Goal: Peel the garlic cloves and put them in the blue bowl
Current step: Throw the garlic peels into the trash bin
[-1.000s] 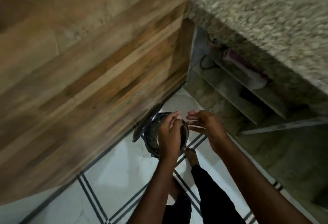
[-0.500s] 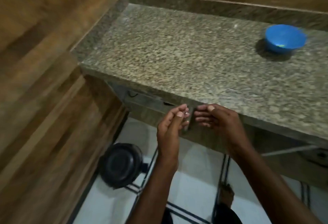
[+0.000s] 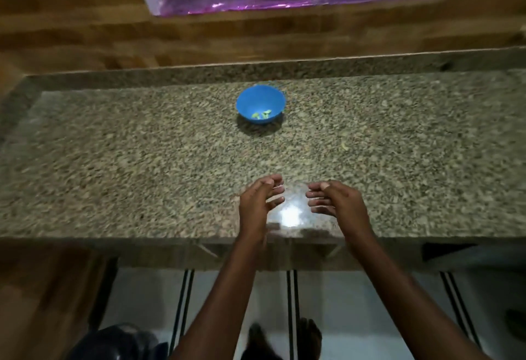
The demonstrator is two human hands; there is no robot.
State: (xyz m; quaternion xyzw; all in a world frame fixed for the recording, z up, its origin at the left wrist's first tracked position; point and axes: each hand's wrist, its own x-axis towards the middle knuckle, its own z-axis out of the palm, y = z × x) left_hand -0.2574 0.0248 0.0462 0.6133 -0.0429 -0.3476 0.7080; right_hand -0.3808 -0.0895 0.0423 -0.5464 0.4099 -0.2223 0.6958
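Since the bin on the floor, both hands have come up over the worktop (image 3: pixel 113 160), left hand (image 3: pixel 257 203) and right hand (image 3: pixel 336 201) loosely spread, each grip empty, blue bowl (image 3: pixel 261 104) at 12 o'clock holding peeled garlic cloves (image 3: pixel 262 115), likely peel-shedding done.

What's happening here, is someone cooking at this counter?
A person stands at a speckled stone counter with both hands above its near edge. The left hand and right hand face each other with fingers loosely spread, holding nothing visible. Farther back sits a blue bowl with a few small pale pieces inside.
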